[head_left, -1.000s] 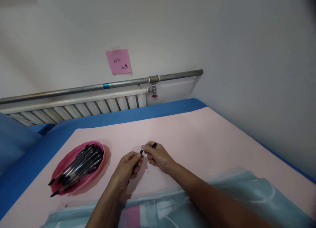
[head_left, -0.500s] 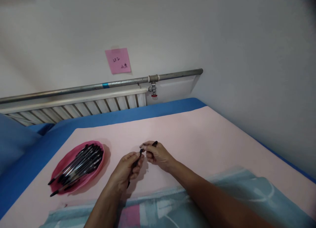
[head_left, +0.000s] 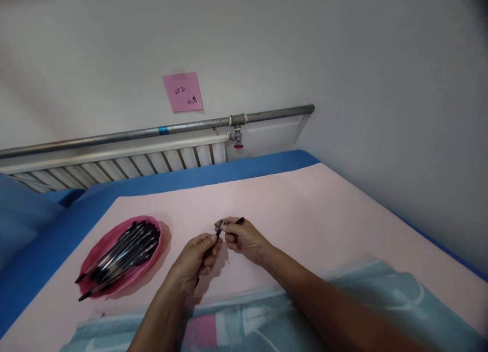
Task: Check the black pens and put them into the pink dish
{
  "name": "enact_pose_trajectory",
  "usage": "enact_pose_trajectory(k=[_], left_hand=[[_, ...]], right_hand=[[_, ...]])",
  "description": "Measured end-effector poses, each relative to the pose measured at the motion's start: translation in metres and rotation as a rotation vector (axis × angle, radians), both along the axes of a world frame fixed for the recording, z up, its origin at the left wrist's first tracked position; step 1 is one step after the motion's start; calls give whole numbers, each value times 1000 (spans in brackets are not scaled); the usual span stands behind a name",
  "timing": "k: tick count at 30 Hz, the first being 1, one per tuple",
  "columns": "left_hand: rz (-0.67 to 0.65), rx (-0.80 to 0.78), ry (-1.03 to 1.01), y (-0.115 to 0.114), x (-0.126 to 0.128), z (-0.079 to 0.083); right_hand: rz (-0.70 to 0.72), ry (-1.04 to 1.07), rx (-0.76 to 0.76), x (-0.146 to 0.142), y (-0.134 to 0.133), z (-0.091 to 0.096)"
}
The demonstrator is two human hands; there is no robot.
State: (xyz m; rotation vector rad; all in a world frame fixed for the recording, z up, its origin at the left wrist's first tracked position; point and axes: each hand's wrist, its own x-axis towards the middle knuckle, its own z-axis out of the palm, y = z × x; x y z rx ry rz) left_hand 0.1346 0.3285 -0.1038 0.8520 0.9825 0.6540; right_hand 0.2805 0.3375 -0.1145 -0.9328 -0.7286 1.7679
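Observation:
Over the pink sheet, my left hand (head_left: 200,253) is closed around a slim black pen (head_left: 209,251), which slants up toward my right hand. My right hand (head_left: 240,235) is closed too, its thumb and forefinger pinching at the pen's upper end. A black pen cap (head_left: 240,220), or a similar short black piece, sticks out from between the right fingers; most of it is hidden. To the left, a pink oval basket (head_left: 114,230) holds many pens (head_left: 125,253) with clear barrels and black ends. Two of them poke over its near rim.
Pink sheet (head_left: 282,204) covers the work surface, with blue fabric (head_left: 244,165) along its far edge. A teal patterned cloth (head_left: 247,321) lies in front of me. Behind are a white radiator (head_left: 114,169), a metal pipe (head_left: 133,134) and a pink note (head_left: 183,92) on the wall.
The right fingertips have shifted very slightly at the pen's upper end. Both hands keep their grip, and the basket of pens stays in place.

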Motion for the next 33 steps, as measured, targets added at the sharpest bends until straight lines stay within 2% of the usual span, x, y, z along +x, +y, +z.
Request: enact_pose_trajectory(k=[8,13,16,21,24,28,33], left_hand=[[-21,12,21,0,-1,0],[-58,15,86,3,-7,0],[-43,23,94,4,-11,0],[-33,28,69,4,-10,-1],[-41,40,92,2,-7,-2],[-51,46,131,2,-4,-2],[-75,60,204,3,-8,0]], right_hand=[[-218,-8,-4,2,5,-3],[-333,-55,-17,14,11,-4],[-307,-99,-34,17,10,-3],[-116,-143,-32,5,0,1],[-92,-151,-4,-2,-3,1],[-184,-176,19,-2,0,0],[-422,-236,12,18,12,4]])
